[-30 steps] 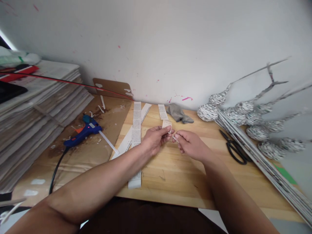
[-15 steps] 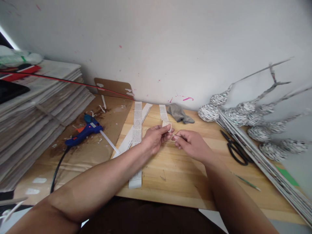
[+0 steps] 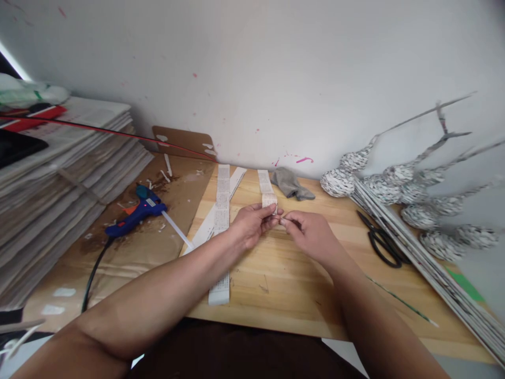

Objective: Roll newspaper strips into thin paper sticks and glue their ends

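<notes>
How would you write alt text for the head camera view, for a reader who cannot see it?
The left hand and the right hand pinch the near end of a printed paper strip over a wooden table. A blue glue gun lies to the left, black scissors to the right.

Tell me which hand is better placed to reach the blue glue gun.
Left, probably. The left hand pinches the paper strip on the same side as the glue gun; the right hand grips the thin stick, farther away.
</notes>
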The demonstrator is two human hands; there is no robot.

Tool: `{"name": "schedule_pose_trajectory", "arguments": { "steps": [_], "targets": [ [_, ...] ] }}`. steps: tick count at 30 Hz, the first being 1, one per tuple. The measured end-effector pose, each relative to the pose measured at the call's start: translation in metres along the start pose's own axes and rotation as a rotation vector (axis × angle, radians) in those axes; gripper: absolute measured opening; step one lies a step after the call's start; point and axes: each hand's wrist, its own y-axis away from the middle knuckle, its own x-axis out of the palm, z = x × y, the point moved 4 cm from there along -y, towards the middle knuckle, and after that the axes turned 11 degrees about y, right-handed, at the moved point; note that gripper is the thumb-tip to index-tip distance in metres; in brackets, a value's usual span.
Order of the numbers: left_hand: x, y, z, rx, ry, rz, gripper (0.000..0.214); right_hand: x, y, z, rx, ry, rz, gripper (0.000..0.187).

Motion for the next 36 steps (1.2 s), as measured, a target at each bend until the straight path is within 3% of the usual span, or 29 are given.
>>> {"name": "schedule_pose_trajectory", "arguments": {
  "steps": [7, 11, 14, 17, 20, 23, 26, 31, 33, 36],
  "targets": [
    [0.0002, 0.0002, 0.0015, -0.034, -0.032, 0.024, 0.010, 0.0046, 0.0033, -0.0023, 0.141, -0.296, 0.288, 0.034],
    [-0.0007, -0.0008, 0.0005, -0.002, -0.015, -0.003, 0.010, -0.0019, 0.0014, 0.0029, 0.005, -0.061, 0.054, 0.018],
    [0.0001, -0.0005, -0.0016, 0.023, -0.005, -0.006, 0.010, -0.0038, 0.0017, 0.0046, -0.022, 0.022, -0.051, 0.018],
    [0.0009, 0.0004, -0.0026, 0.020, -0.005, -0.012, 0.010, -0.0021, 0.0017, 0.0028, 0.005, 0.008, -0.008, 0.029],
    [0.0005, 0.0007, -0.0017, 0.003, -0.014, -0.025, 0.012, 0.0003, 0.0017, 0.0012, 0.032, -0.049, 0.062, 0.028],
    [-0.0003, 0.0002, -0.0014, 0.004, -0.006, -0.023, 0.013, -0.0005, 0.0014, 0.0014, 0.016, -0.041, 0.008, 0.013],
    [-0.0002, -0.0002, -0.0022, 0.010, 0.000, -0.020, 0.012, -0.0017, 0.0014, 0.0010, 0.006, -0.005, -0.054, 0.013],
    [0.0007, 0.0001, -0.0021, 0.004, -0.028, -0.020, 0.012, 0.0002, 0.0013, -0.0008, 0.029, -0.032, 0.068, 0.030],
    [0.0003, -0.0001, -0.0014, -0.003, -0.034, -0.024, 0.012, 0.0007, 0.0015, 0.0000, 0.031, -0.058, 0.107, 0.029],
    [-0.0004, -0.0004, -0.0014, -0.003, -0.029, -0.023, 0.013, -0.0016, 0.0014, 0.0015, 0.016, -0.049, 0.036, 0.018]
  ]
}}
